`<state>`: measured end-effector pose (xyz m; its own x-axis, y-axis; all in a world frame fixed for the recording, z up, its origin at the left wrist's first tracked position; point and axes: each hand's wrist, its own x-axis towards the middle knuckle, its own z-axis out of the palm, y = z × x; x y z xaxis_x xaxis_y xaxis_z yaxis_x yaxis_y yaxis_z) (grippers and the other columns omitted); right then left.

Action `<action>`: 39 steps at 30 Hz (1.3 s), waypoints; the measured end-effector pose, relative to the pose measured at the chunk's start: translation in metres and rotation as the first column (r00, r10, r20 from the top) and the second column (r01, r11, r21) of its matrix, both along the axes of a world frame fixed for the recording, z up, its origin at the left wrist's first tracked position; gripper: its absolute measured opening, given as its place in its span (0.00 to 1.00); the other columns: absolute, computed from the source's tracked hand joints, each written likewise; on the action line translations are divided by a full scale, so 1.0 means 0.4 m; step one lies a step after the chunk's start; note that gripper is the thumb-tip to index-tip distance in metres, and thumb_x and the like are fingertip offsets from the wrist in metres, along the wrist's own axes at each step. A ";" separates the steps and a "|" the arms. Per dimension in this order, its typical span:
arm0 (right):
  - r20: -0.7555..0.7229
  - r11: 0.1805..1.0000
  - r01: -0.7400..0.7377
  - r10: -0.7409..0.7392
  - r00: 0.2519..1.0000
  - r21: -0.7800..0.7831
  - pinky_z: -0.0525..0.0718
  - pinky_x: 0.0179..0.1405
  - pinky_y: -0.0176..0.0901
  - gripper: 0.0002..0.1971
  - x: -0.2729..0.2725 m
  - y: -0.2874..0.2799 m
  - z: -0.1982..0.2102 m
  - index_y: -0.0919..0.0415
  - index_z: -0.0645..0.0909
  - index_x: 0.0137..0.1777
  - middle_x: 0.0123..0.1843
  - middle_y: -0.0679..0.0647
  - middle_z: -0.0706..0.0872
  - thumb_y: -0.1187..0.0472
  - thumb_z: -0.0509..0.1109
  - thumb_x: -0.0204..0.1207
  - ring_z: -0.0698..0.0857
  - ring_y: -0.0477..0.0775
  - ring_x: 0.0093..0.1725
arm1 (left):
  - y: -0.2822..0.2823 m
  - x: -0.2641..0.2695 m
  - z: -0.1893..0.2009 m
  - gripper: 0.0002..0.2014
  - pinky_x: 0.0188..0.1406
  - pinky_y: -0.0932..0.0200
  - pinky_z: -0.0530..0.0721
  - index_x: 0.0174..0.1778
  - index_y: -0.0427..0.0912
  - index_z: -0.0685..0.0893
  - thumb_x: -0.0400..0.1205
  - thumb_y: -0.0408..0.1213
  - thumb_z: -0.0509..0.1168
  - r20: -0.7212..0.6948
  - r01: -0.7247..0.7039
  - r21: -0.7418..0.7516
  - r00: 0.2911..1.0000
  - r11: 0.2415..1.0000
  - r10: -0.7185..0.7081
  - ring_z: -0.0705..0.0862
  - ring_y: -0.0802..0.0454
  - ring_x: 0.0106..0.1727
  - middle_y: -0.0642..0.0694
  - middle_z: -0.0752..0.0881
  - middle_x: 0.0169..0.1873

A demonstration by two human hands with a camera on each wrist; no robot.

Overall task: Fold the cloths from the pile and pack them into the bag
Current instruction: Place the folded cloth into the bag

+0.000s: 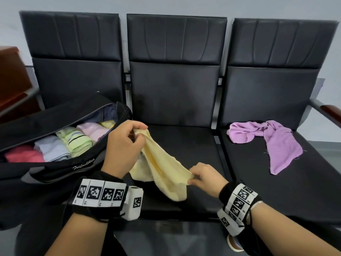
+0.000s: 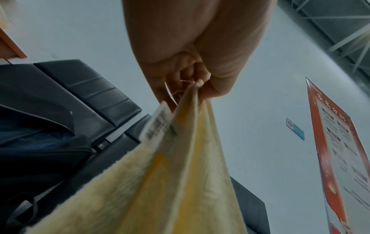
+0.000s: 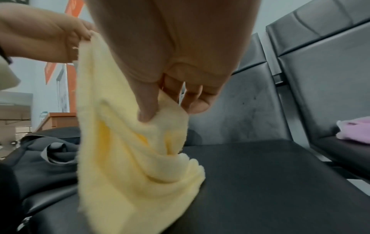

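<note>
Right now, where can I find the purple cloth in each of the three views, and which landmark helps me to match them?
Head view: the purple cloth lies crumpled on the right seat, right of centre.
Left wrist view: it is not in the picture.
Right wrist view: only a pale purple edge shows at the far right, on the next seat.
Shared landmark: the yellow cloth, which both hands hold, appears in all three views.

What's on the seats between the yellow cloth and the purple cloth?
Nothing: in the head view only bare black seat separates the yellow cloth from the purple cloth.
</note>
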<state>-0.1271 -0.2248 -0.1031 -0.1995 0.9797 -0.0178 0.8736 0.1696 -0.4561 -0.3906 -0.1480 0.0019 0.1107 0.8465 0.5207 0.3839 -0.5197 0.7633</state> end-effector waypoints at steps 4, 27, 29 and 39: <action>0.080 0.999 -0.042 0.041 0.996 0.014 0.75 0.54 0.41 0.05 0.032 0.006 0.013 0.54 0.87 0.51 0.42 0.39 0.78 0.56 0.71 0.79 0.75 0.46 0.50 | 0.009 -0.033 0.028 0.15 0.32 0.72 0.74 0.46 0.49 0.87 0.75 0.25 0.63 0.074 -0.074 0.044 0.995 0.996 0.070 0.79 0.61 0.30 0.56 0.87 0.38; -0.256 0.909 0.253 -0.171 0.951 0.332 0.77 0.39 0.31 0.08 0.147 0.044 0.278 0.60 0.84 0.31 0.37 0.46 0.86 0.73 0.69 0.65 0.83 0.45 0.37 | 0.077 -0.132 0.126 0.13 0.25 0.74 0.70 0.45 0.49 0.88 0.73 0.32 0.61 0.223 -0.274 0.130 0.944 0.953 0.241 0.75 0.63 0.26 0.55 0.85 0.33; -0.310 0.864 0.307 -0.187 0.932 0.400 0.75 0.38 0.26 0.08 0.158 0.049 0.296 0.60 0.85 0.31 0.37 0.47 0.86 0.73 0.72 0.65 0.83 0.45 0.37 | 0.089 -0.135 0.122 0.12 0.25 0.73 0.70 0.45 0.48 0.88 0.72 0.33 0.60 0.211 -0.289 0.109 0.942 0.951 0.262 0.75 0.63 0.26 0.55 0.84 0.33; -0.516 0.805 0.440 -0.200 0.833 0.398 0.80 0.37 0.29 0.06 0.184 0.033 0.342 0.57 0.87 0.34 0.42 0.46 0.88 0.66 0.79 0.71 0.83 0.43 0.35 | 0.112 -0.148 0.105 0.11 0.23 0.77 0.70 0.41 0.52 0.87 0.70 0.36 0.61 0.156 -0.326 0.037 0.936 0.945 0.317 0.77 0.63 0.26 0.54 0.84 0.31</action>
